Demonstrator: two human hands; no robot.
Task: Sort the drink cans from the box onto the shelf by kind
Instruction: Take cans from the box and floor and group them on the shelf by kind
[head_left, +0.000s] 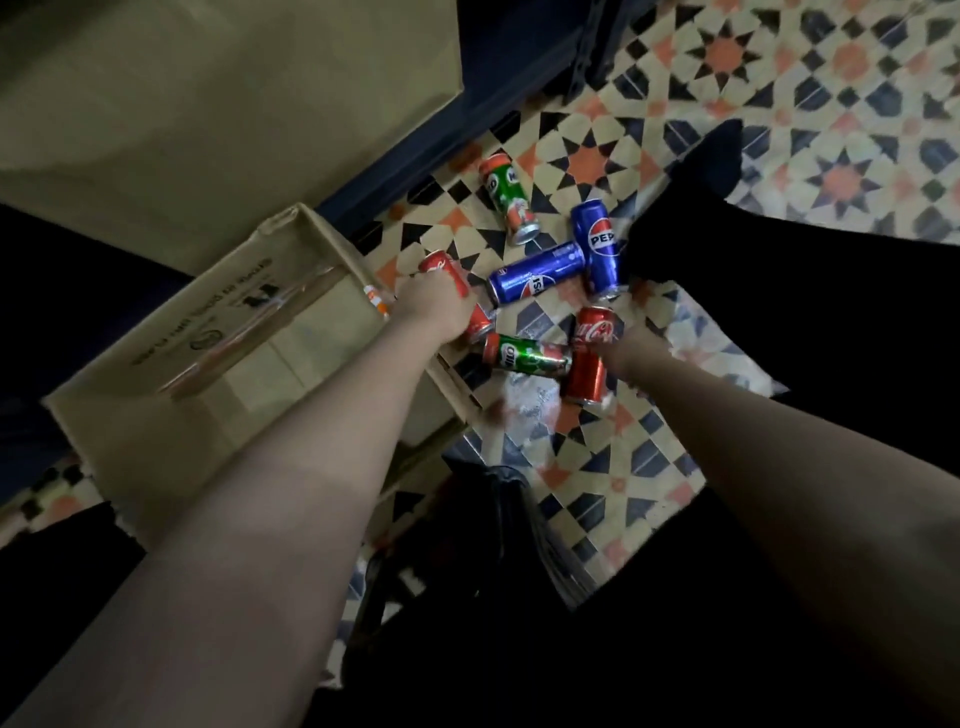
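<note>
Six cans lie packed on the tiled floor (587, 161) — two blue cans (540, 278) touching, green can (524, 354) against a red can (589, 358) — with little gap between them. The cardboard box (208, 332) walls off the left, a dark leg (727, 260) the right. Open floor lies far right and near the crinkled plastic (530, 405).

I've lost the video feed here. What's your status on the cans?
Left hand grips a red can; right hand on another red can, grip unclear. Six cans on floor, none shelved. Box beside them. Nothing blocking.
</note>
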